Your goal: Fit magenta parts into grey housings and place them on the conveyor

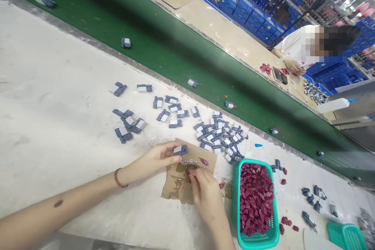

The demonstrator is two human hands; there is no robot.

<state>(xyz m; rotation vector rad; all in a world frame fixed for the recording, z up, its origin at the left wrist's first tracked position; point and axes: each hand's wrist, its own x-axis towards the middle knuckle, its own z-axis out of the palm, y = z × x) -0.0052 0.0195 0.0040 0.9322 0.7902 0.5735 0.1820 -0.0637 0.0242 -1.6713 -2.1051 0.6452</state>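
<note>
My left hand [165, 154] grips a small blue-grey plastic part [180, 150] with a pale flat face, above a brown cardboard sheet [175, 189]. My right hand [206, 193] is pinched over a small round dark dish [191, 169] on that cardboard. A bit of dark red shows at its fingertips, seemingly a small red piece mostly hidden by them. Crumpled clear film [190, 162] lies by the dish, and a loose dark red piece [204, 161] rests to its right. Many more blue-grey parts [218, 136] are heaped just beyond the cardboard.
A teal basket [236, 203] full of dark red pieces [254, 199] stands right of my right hand. Beyond the white table [58, 105] runs a green conveyor belt [164, 58] carrying scattered parts. Across it, a co-worker [295, 47] sits near a white bottle [334, 105].
</note>
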